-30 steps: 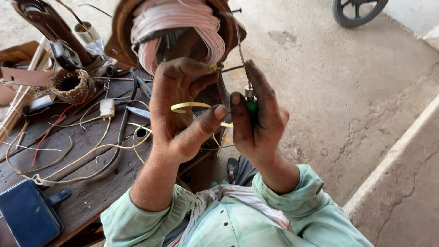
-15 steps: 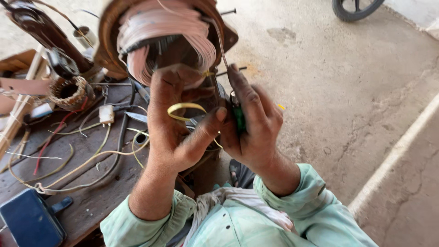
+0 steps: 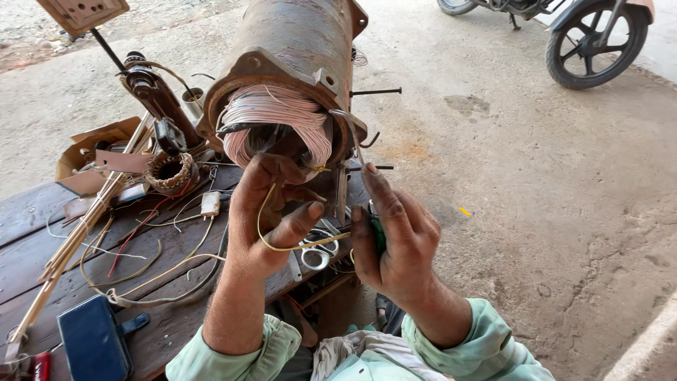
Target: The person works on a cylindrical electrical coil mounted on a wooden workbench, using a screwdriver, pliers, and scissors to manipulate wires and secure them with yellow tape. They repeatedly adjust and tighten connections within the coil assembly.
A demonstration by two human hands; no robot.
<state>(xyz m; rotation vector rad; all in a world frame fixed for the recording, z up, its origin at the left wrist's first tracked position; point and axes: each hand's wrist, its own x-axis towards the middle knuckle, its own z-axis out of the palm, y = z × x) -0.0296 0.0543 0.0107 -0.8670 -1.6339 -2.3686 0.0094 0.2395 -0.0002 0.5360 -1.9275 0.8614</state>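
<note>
— Left hand (image 3: 271, 219)?
— Curled loosely, thumb pressed toward the fingers, pinching a loop of yellow sleeving (image 3: 282, 243) that runs up across the palm and down past the thumb. Raised in front of the motor stator (image 3: 289, 63), right below the pink copper windings (image 3: 278, 123).
— Right hand (image 3: 395, 240)?
— Wrapped tight around a green-handled tool (image 3: 379, 236), forefinger stretched up along it. Just beside the left hand, with the sleeving's free end reaching toward it.
— Changed from half a second ago?
— Loop opened wider and longer; earlier a tighter ring held between both hands. Hands drawn slightly apart and lower, exposing more of the windings. Much more of the rusty housing in view now.
— Around the hands?
— Scissors (image 3: 314, 254) lying beneath on the wooden bench (image 3: 42, 233), loose wires (image 3: 141, 240) scattered left, a dark blue case (image 3: 92, 342) near the edge, a motorcycle wheel (image 3: 596, 42) far off on the concrete.
</note>
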